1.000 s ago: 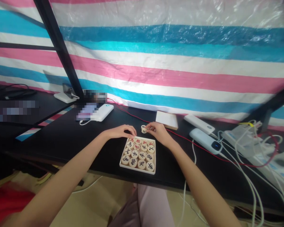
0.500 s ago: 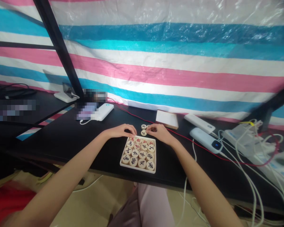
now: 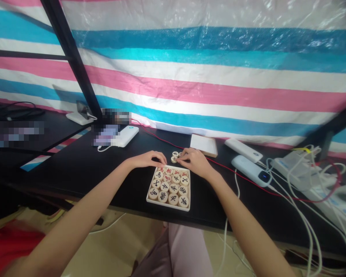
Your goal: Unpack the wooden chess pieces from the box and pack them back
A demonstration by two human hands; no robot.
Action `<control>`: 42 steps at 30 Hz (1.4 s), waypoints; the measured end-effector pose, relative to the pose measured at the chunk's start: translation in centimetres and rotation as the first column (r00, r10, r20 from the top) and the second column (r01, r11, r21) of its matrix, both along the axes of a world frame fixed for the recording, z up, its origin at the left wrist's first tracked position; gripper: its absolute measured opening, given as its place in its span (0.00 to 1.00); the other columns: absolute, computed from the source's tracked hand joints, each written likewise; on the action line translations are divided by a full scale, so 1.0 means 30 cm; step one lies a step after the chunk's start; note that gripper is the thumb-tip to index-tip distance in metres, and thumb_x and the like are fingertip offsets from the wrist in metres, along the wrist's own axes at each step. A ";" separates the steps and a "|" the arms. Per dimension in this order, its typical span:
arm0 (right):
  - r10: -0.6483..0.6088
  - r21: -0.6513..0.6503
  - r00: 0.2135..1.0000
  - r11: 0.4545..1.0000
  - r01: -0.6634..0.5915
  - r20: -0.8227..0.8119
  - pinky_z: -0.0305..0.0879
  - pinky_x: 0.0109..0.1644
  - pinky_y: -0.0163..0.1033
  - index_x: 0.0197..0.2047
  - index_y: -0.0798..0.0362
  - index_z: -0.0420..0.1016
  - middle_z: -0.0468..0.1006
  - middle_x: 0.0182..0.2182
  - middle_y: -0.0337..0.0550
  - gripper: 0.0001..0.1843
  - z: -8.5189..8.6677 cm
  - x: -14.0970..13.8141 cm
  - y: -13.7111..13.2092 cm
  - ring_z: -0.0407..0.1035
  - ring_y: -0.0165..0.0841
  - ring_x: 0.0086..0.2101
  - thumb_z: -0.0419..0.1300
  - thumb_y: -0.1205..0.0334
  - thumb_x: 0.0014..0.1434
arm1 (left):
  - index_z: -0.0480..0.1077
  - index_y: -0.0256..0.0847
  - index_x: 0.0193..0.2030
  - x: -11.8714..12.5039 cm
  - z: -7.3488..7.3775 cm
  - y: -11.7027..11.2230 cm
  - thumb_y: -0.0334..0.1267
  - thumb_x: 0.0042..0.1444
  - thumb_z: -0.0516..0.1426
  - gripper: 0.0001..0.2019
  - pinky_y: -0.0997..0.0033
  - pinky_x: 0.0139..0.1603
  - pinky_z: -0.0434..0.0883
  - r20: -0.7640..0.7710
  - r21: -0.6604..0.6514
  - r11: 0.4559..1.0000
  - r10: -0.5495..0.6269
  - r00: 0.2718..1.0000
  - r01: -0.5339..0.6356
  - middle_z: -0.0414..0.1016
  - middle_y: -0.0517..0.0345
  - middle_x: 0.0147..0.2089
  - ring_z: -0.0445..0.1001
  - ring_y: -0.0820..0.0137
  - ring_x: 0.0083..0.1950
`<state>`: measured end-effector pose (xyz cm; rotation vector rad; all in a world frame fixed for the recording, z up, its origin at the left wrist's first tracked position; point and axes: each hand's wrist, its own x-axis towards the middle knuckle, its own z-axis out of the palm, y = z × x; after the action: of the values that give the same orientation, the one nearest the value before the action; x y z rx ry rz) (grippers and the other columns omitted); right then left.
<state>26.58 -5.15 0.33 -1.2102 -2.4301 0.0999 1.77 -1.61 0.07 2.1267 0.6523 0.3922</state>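
A square white box [image 3: 168, 205] full of round Chinese chess pieces, marked in red and black characters, lies on the black table. My left hand [image 3: 148, 159] is at the far left corner of the box, its curved thumb and fingertips closed on the rim. Behind the box, my right hand [image 3: 194, 161] has its fingertips pinched on a loose Chinese chess piece [image 3: 173, 159]. Another black-marked piece [image 3: 175, 154] sits just behind that one. A further piece [image 3: 180, 154] is partly covered by my right fingers.
A shallow white box lid [image 3: 203, 144] lies behind my right hand. White power banks [image 3: 243, 150], a bluish device [image 3: 250, 171] and tangled white cables with power strips [image 3: 325, 196] fill the right side. A red cable [image 3: 158, 139] crosses the table. Another white power bank [image 3: 127, 136] lies left.
My right hand has shifted slightly left and toward the back. The nearest loose piece has moved with it, closer against the piece behind. My left hand and the box have stayed in place.
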 end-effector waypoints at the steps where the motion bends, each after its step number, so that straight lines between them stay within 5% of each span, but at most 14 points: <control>1: -0.004 0.011 1.000 1.000 0.004 0.005 0.58 0.40 0.39 0.38 0.46 0.81 0.74 0.34 0.42 0.13 -0.001 0.001 0.001 0.67 0.32 0.36 0.55 0.55 0.61 | 0.77 0.40 0.36 0.000 -0.001 0.001 0.45 0.53 0.59 0.11 0.69 0.53 0.63 0.000 -0.002 1.000 0.000 1.000 0.000 0.73 0.54 0.46 0.70 0.67 0.49; 5: -0.029 -0.007 0.999 1.000 0.028 -0.026 0.59 0.40 0.39 0.36 0.48 0.81 0.74 0.32 0.42 0.13 0.001 -0.002 0.001 0.66 0.33 0.36 0.55 0.56 0.61 | 0.77 0.40 0.36 -0.002 -0.007 0.006 0.45 0.53 0.59 0.11 0.69 0.53 0.63 0.003 -0.007 1.000 -0.009 1.000 0.009 0.73 0.54 0.46 0.71 0.67 0.49; 8: 0.004 -0.158 0.978 0.987 -0.038 -0.207 0.61 0.40 0.37 0.40 0.47 0.80 0.74 0.35 0.42 0.11 0.030 0.002 -0.012 0.66 0.31 0.36 0.57 0.57 0.59 | 0.77 0.40 0.36 -0.003 -0.009 0.009 0.45 0.53 0.59 0.11 0.69 0.53 0.63 0.009 -0.014 1.000 -0.012 1.000 0.012 0.73 0.53 0.46 0.71 0.67 0.49; 13: 0.221 -0.479 0.941 0.817 -0.322 -0.256 0.61 0.47 0.38 0.45 0.45 0.77 0.71 0.41 0.40 0.19 0.122 0.049 -0.063 0.65 0.34 0.43 0.65 0.50 0.49 | 0.77 0.40 0.37 -0.005 -0.006 0.010 0.45 0.52 0.60 0.12 0.69 0.52 0.64 0.013 -0.029 0.999 -0.013 1.000 0.013 0.74 0.53 0.46 0.71 0.67 0.49; 16: 0.277 -0.579 0.951 0.756 -0.305 -0.139 0.56 0.55 0.42 0.44 0.45 0.78 0.67 0.44 0.42 0.24 0.136 0.073 -0.075 0.61 0.37 0.47 0.66 0.45 0.45 | 0.78 0.40 0.37 -0.007 -0.005 0.010 0.45 0.52 0.60 0.12 0.69 0.51 0.64 0.021 -0.048 0.999 0.008 1.000 -0.007 0.74 0.53 0.46 0.71 0.66 0.48; 22: 0.236 -0.564 0.963 0.781 -0.268 -0.131 0.56 0.52 0.41 0.39 0.46 0.80 0.64 0.40 0.42 0.21 0.095 0.054 -0.058 0.61 0.36 0.43 0.66 0.44 0.44 | 0.77 0.39 0.36 -0.010 -0.006 0.011 0.44 0.53 0.60 0.11 0.70 0.50 0.65 0.034 -0.051 0.998 0.043 0.999 -0.041 0.74 0.53 0.45 0.72 0.67 0.47; 29: 0.197 -0.482 0.952 0.827 -0.290 -0.235 0.56 0.53 0.40 0.35 0.48 0.80 0.67 0.42 0.42 0.14 0.139 0.068 -0.072 0.62 0.35 0.45 0.63 0.47 0.51 | 0.77 0.38 0.36 -0.008 -0.001 0.010 0.44 0.53 0.60 0.11 0.70 0.49 0.65 0.021 -0.046 0.998 0.039 0.999 -0.038 0.74 0.53 0.45 0.72 0.66 0.47; 33: 0.222 -0.514 0.949 0.800 -0.309 -0.224 0.54 0.56 0.43 0.44 0.43 0.78 0.66 0.45 0.41 0.20 0.135 0.081 -0.071 0.60 0.37 0.48 0.66 0.48 0.47 | 0.77 0.39 0.37 -0.008 -0.003 0.011 0.44 0.53 0.60 0.12 0.70 0.49 0.65 0.020 -0.053 0.998 0.037 0.999 -0.036 0.74 0.53 0.45 0.72 0.67 0.47; 36: 0.242 -0.550 0.955 0.780 -0.298 -0.174 0.55 0.55 0.43 0.41 0.45 0.79 0.65 0.43 0.41 0.19 0.109 0.057 -0.068 0.61 0.37 0.46 0.67 0.46 0.45 | 0.77 0.39 0.37 -0.008 -0.006 0.012 0.45 0.52 0.60 0.12 0.69 0.49 0.65 0.025 -0.056 0.998 0.041 0.999 -0.040 0.74 0.53 0.45 0.72 0.67 0.47; 42: 0.217 -0.489 0.953 0.821 -0.296 -0.212 0.57 0.53 0.42 0.38 0.45 0.80 0.66 0.42 0.41 0.18 0.097 0.039 -0.066 0.62 0.36 0.45 0.66 0.46 0.45 | 0.78 0.39 0.37 -0.010 -0.003 0.012 0.45 0.52 0.60 0.12 0.69 0.50 0.65 0.026 -0.053 0.998 0.038 0.999 -0.037 0.74 0.53 0.45 0.72 0.66 0.47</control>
<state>27.75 -7.14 3.25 -1.0099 -2.4945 0.9473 1.48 -1.25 -0.03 2.0588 0.6808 0.4196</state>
